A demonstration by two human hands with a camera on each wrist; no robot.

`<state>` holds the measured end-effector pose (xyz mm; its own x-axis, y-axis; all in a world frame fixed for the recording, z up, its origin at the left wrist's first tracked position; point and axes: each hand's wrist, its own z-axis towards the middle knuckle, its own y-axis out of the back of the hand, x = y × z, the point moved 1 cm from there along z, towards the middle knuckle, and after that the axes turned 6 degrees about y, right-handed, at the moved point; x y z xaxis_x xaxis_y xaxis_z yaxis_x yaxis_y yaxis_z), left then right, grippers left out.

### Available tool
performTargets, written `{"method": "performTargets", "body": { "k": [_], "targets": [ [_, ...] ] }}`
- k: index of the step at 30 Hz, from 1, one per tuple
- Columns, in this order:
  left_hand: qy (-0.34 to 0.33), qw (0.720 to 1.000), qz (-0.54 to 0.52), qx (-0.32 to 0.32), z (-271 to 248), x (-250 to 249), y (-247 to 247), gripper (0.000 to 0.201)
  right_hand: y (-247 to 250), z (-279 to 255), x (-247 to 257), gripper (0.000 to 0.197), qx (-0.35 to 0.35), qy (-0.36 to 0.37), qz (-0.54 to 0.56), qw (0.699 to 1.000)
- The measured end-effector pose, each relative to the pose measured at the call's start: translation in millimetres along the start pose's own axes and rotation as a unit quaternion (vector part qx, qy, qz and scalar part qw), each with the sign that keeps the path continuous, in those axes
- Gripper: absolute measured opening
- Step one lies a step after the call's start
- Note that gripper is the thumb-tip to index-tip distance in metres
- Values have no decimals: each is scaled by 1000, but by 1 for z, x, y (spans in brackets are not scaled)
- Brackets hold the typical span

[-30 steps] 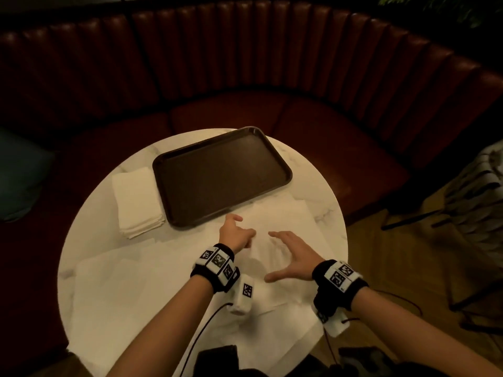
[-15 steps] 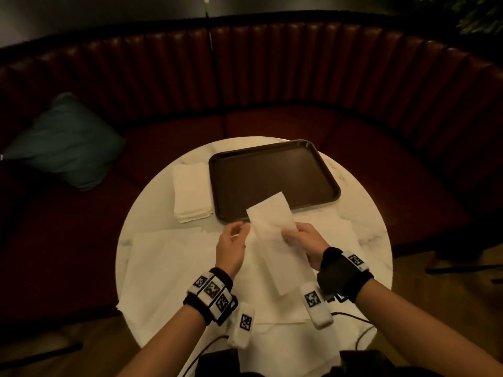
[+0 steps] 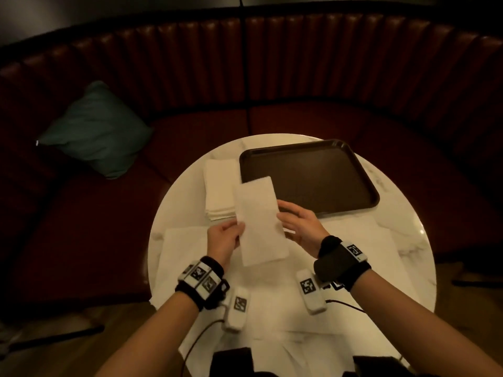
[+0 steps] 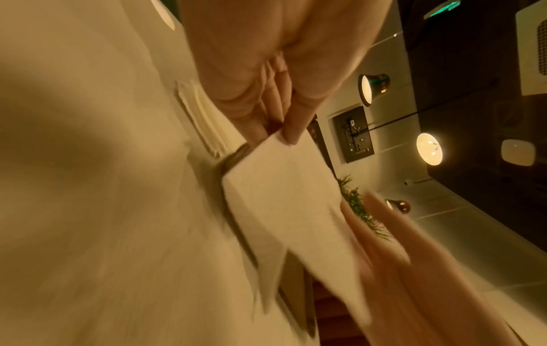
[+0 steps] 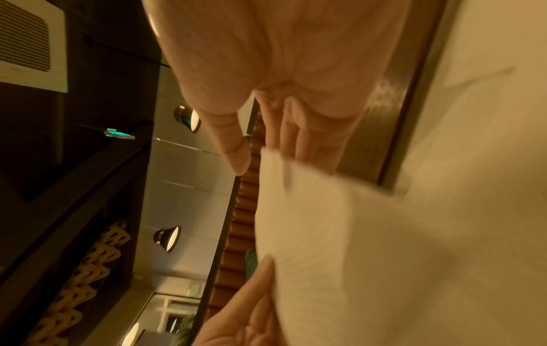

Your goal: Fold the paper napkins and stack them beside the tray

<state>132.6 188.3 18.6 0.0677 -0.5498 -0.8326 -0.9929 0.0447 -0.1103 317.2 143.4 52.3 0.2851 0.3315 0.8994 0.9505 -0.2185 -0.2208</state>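
A folded napkin point(image 3: 258, 221), long and narrow, is lifted above the round table point(image 3: 394, 213) between both hands. The left hand point(image 3: 223, 238) pinches its left edge, thumb on top and fingers underneath (the left wrist view shows the thumb tip pressed on the paper). The right hand point(image 3: 300, 225) has its fingers straight, laid along the napkin's right edge; the thumb stands apart from the paper in the right wrist view, so it touches rather than grips. The napkin's far end overlaps the near left corner of the dark tray point(image 3: 364, 183). Just left of the tray lies a stack of folded napkins point(image 3: 217, 186). Unfolded napkins point(image 3: 185, 251) are spread over the near half of the table under the wrists.
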Motion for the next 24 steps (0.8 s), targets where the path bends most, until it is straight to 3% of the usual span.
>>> {"method": "performTargets", "body": {
  "k": [3, 9, 16, 20, 24],
  "targets": [
    [-13, 999, 24, -24, 43, -29, 13, 22, 27, -5, 0, 44, -40, 13, 18, 999],
    [-14, 997, 56, -50, 126, -71, 14, 34, 91, -26, -19, 38, -145, 0, -9, 989],
    [24, 980, 162, -114, 214, -62, 33, 39, 121, -44, -37, 31, -212, -12, -21, 977],
    [31, 964, 218, -147, 221, -56, 41, 37, 131, -49, -45, 28, -238, -26, -37, 970],
    [-63, 920, 354, -154, 174, -63, 25, 45, 140, -52, -51, 25, -238, -34, -85, 967]
  ]
}}
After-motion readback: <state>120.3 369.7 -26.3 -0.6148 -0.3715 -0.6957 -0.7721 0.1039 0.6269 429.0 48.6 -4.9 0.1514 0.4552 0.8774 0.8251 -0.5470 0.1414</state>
